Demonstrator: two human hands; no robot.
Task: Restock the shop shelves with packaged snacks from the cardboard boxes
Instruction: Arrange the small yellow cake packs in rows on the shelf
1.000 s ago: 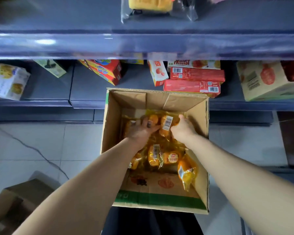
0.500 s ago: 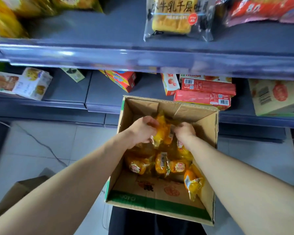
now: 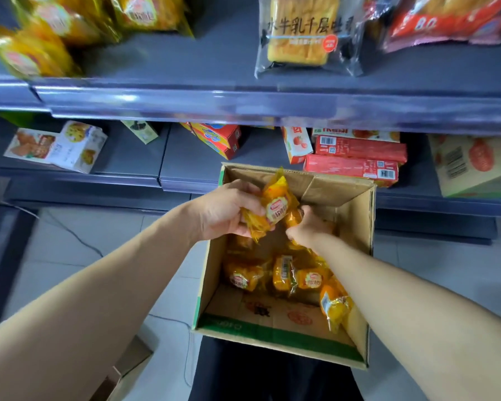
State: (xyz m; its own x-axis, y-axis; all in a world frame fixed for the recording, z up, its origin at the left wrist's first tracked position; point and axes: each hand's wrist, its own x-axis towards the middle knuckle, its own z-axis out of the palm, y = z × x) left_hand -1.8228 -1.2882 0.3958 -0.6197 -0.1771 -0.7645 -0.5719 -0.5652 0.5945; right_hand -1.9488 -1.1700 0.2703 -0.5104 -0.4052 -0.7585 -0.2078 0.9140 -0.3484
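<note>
A yellow bread packet (image 3: 275, 209) sits bunched with a second wrapper in the left hand (image 3: 226, 211), fingers curled around them at the far edge of the cardboard box (image 3: 356, 227); the grip gathers several at once, probably so one trip to the shelf carries more. The right hand (image 3: 307, 231) is lower, inside the box, fingers closed on another yellow packet (image 3: 292, 219), so both hands are full rather than spread. More of the same packets (image 3: 284, 276) lie loose on the box floor, one leaning against the right wall, so the box is far from empty. The box stands open just in front of the lower shelf (image 3: 162, 157), keeping stock within reach. Matching yellow bags (image 3: 41, 39) already lie on the upper shelf (image 3: 185, 96) at the left, which looks like where these belong. Beside them on that shelf lies a clear-wrapped toast loaf (image 3: 301, 36).
</note>
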